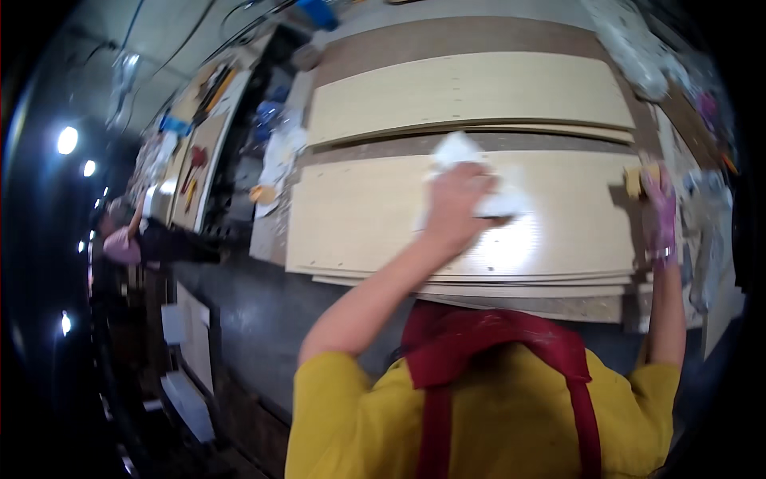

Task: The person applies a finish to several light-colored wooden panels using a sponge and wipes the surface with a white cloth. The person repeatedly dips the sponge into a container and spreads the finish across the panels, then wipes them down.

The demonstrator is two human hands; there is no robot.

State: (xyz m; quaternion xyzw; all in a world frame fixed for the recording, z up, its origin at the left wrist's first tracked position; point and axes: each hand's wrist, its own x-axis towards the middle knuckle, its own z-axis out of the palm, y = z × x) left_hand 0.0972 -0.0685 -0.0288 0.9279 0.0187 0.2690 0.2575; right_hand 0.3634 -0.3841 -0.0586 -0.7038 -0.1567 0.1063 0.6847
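A pale wooden board [359,211] lies flat in front of me, on top of several similar boards whose edges show at the near side. My left hand [456,206], bare and blurred, presses a white cloth [457,149] against the board's middle. The cloth spreads out on both sides of the fingers. At the board's right end, my right hand [661,211] wears a purple glove. Its fingers close on a small yellow sponge-like block [634,183], which casts a shadow on the board.
Behind lies another stack of pale boards [471,89] on a brown work surface [447,33]. Clear plastic wrapping [630,56] lies at the far right. To the left are white sheets [283,164] and a bench with tools [199,160]. Another person [132,235] stands farther left.
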